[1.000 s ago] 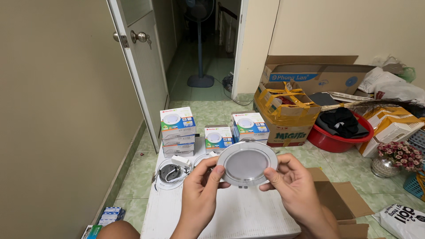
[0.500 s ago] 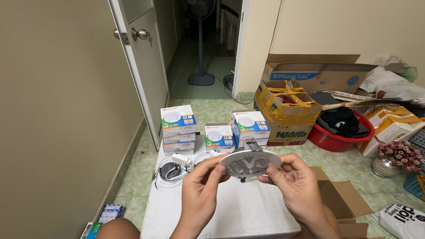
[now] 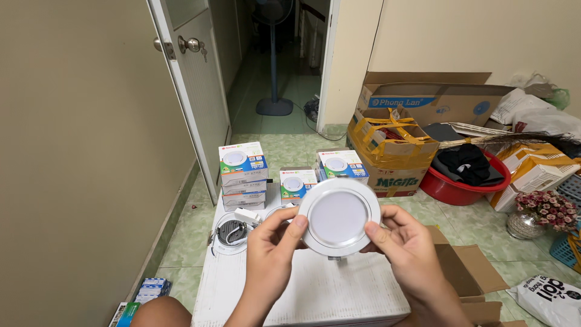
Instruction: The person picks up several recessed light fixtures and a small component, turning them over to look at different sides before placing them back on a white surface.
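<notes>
A round white ceiling downlight (image 3: 338,216) is held up between both hands, its flat frosted face turned toward me. My left hand (image 3: 270,247) grips its left rim with thumb and fingers. My right hand (image 3: 404,244) grips the right rim. The lamp hovers above a white table (image 3: 321,290). A second downlight (image 3: 231,234) lies face down on the table's left corner, with a small white driver box (image 3: 247,216) beside it.
Stacks of boxed lamps (image 3: 243,174) stand on the floor behind the table, with more boxed lamps (image 3: 342,165) to their right. Cardboard cartons (image 3: 393,148), a red basin (image 3: 463,180) of dark cloth and a flower vase (image 3: 532,215) crowd the right. An open door (image 3: 193,91) stands at left.
The lamp was tipped edge-on half a second ago, showing its back; both hands have now turned it so its face points at me again.
</notes>
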